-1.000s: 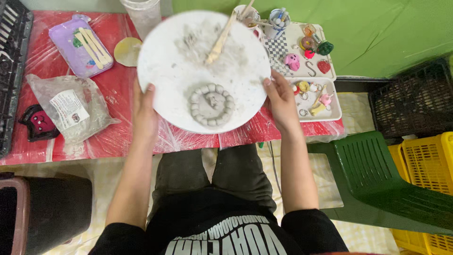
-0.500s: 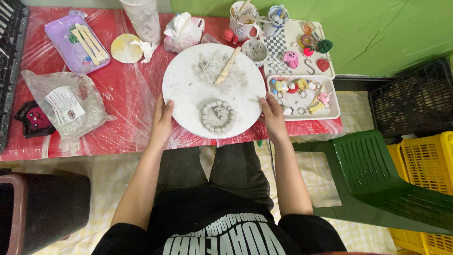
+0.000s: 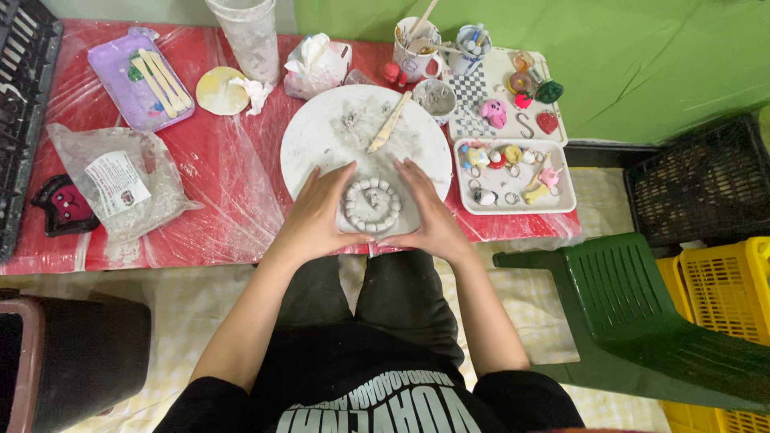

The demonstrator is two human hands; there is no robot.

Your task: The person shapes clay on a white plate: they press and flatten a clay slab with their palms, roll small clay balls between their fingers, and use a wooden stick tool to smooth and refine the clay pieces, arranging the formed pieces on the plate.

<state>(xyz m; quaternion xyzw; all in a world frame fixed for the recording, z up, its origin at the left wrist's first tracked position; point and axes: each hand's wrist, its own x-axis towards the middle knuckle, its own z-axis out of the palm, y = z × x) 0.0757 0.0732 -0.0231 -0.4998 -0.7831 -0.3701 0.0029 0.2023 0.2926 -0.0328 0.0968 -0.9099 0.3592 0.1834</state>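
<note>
Left hand (image 3: 317, 212) and right hand (image 3: 429, 212) flat, fingers spread, cupping clay ring (image 3: 371, 204) between fingertips on white board (image 3: 321, 136); apparently touching. Uneven squeeze could deform soft beads.

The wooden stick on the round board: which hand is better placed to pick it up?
Probably the right hand: the wooden stick lies beyond its fingertips, while the left hand sits across the clay ring.

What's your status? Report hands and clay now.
Left hand and right hand open, cupping clay ring on white plate. Wooden stick lies behind, clear.
</note>
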